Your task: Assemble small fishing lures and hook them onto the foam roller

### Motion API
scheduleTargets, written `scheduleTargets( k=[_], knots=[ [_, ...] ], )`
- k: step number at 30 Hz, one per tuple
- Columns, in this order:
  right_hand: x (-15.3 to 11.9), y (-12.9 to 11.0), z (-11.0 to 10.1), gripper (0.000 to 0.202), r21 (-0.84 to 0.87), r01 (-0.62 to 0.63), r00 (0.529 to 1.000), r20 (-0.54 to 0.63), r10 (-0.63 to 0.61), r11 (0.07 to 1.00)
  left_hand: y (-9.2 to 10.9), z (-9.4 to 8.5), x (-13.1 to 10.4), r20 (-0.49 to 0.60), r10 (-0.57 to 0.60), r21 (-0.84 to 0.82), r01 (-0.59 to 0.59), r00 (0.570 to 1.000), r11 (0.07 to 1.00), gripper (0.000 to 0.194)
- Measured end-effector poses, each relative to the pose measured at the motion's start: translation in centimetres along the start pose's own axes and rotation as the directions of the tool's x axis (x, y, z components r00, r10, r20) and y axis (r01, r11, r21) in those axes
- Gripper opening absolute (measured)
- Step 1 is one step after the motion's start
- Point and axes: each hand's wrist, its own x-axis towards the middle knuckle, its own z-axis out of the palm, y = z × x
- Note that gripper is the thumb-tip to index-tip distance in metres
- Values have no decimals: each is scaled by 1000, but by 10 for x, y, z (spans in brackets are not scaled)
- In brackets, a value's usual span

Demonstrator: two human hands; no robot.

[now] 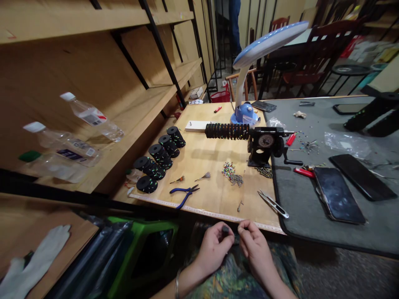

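Note:
My left hand (214, 246) is closed around a small dark piece (225, 229), too small to name, just off the table's front edge. Beside it, my right hand (256, 248) makes a pinch, with thumb and fingertips together; whatever they hold is too fine to see. On the table beyond my hands lie a small metal piece (240, 206), blue-handled pliers (184, 194), and thread snips (273, 204). Farther back are a pile of coloured beads (228, 169) and a heap of small metal parts (236, 180).
A hand-cranked winder (264, 143) carries black foam rolls (227, 131) on its shaft. More foam rolls (159, 154) stand along the left. A blue-white lamp (245, 112) rises behind. Phones (339, 194) lie on the grey mat (299, 220). Plastic bottles (93, 118) lean on the left shelf.

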Motion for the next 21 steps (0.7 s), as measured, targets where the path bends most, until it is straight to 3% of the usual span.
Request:
scheduleTargets(
  k=[10,17,21],
  knots=[
    [4,-2,-1,41,8,29,997,65,-30,1000,-7,0,5,-65,43,150,-32,997,988,11],
    [0,-10,-6,25,-324,134,978,195,-73,936,6,-17,6,-59,190,198,-175,980,964,15],
    [-2,-12,-4,14,-403,240,961,230,-156,883,8,-17,7,-9,263,317,-246,965,916,16]
  ],
)
